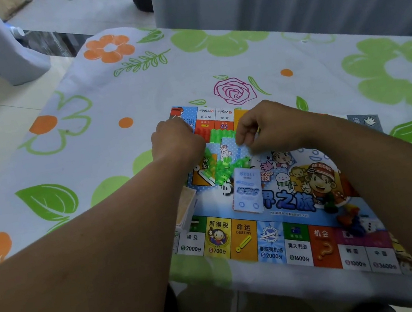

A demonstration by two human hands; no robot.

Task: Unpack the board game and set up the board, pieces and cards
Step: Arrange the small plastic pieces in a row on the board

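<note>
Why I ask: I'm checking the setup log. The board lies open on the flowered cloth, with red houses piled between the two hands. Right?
Not quite. The head view shows the houses between the left hand and right hand are green, not red. The board does lie open on the flowered cloth.

one game board [269, 241] is counted on the one desk [133, 91]. two card stacks are counted on it: one blue stack [247, 192] at the centre and one orange stack [187, 205] at 9 o'clock. one white die [371, 224] is counted at 4 o'clock, beside coloured pawns [347, 216] too blurred to be counted. the green houses [218, 170], heaped at 11 o'clock, cannot be counted. two grips are counted: the left grip [175, 142] and the right grip [262, 124].
</note>
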